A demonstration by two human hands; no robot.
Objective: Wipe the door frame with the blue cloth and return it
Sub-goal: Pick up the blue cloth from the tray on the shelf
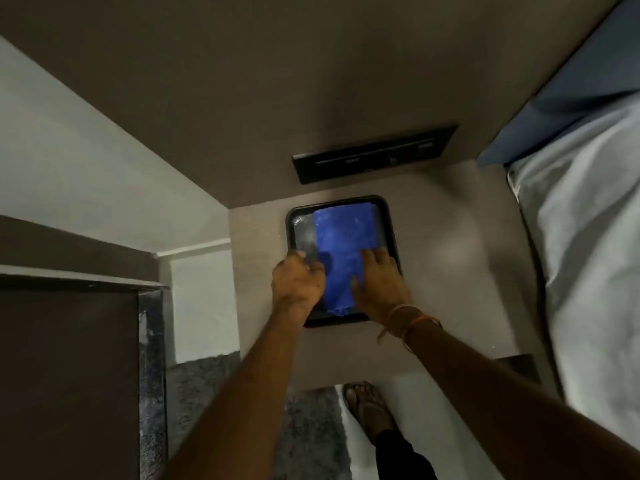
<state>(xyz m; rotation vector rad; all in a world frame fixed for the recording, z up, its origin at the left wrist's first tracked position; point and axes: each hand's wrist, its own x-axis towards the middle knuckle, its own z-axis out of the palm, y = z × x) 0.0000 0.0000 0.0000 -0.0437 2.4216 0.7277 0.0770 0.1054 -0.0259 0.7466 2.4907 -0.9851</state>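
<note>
Reaching into tray with both hands on blue cloth

Blue cloth lies flat in a dark tray with rounded corners, covering the middle and right of it; a bare grey strip of tray floor shows on the left. Cloth's near end is bunched and wrinkled near the tray's near rim. Tray sits on a light beige tabletop, close to the far wall.

Left hand is at the tray's near-left part, fingers curled, knuckles up, resting at the cloth's left edge; grip looks narrow, but cannot tell if it actually pinches the fabric. Right hand lies palm down on the right side of the cloth, fingers spread wide and flat, not closed on anything. Thread bands in orange and pale tones circle the right wrist.

Dark rectangular panel is set on the wall just beyond the tray. Bed with pale sheet runs along the right, with a blue headboard at its far end. Dark door frame with speckled edge stands at near left, well apart from the tray. Sandalled foot shows on the floor below, between the forearms. Frame is slightly blurred.
</note>
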